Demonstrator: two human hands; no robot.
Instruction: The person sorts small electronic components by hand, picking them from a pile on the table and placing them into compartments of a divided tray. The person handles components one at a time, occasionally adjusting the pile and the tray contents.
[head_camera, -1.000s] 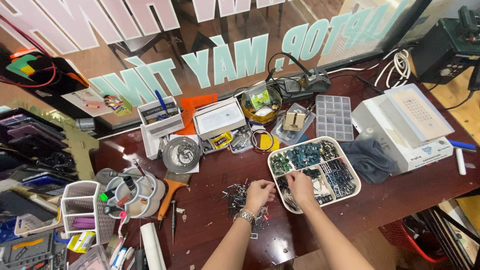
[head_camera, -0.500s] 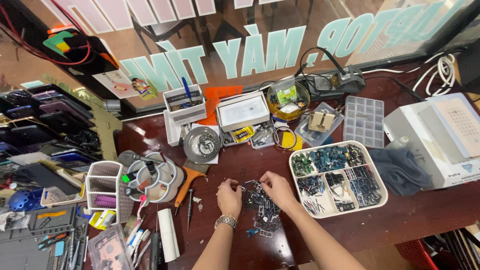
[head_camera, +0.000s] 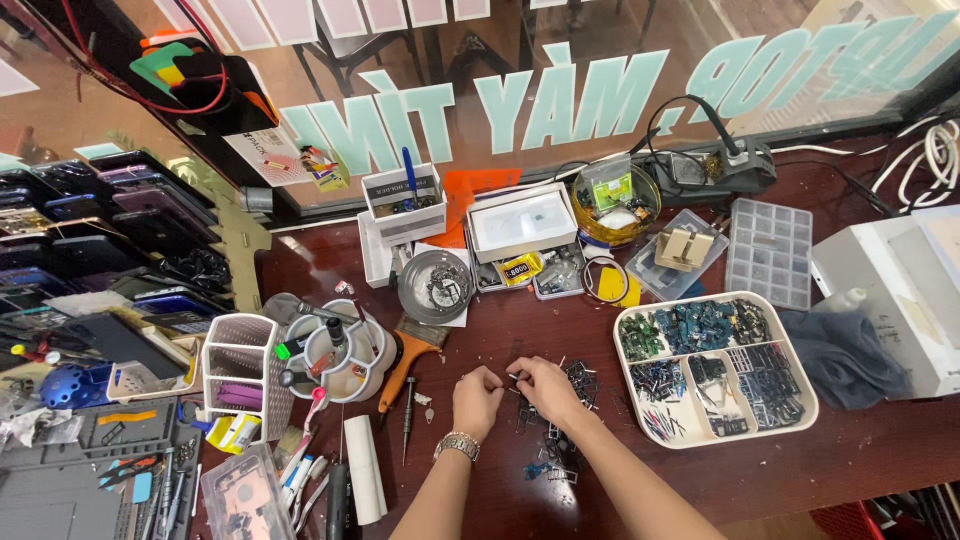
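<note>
Left hand (head_camera: 476, 400) and right hand (head_camera: 545, 388) held together above worktop (head_camera: 500, 330); fingers (head_camera: 497, 378) pinched on tiny dark part (head_camera: 513, 379). Scattered small parts (head_camera: 560, 440) seen beside; divided tray (head_camera: 712, 365) to right.

Tiny part pinched betw. left hand (head_camera: 477, 399) & right hand (head_camera: 541, 388): too small to ID. White machine (head_camera: 890, 290) cut off at right edge. Both forearms cut off at bottom edge.
</note>
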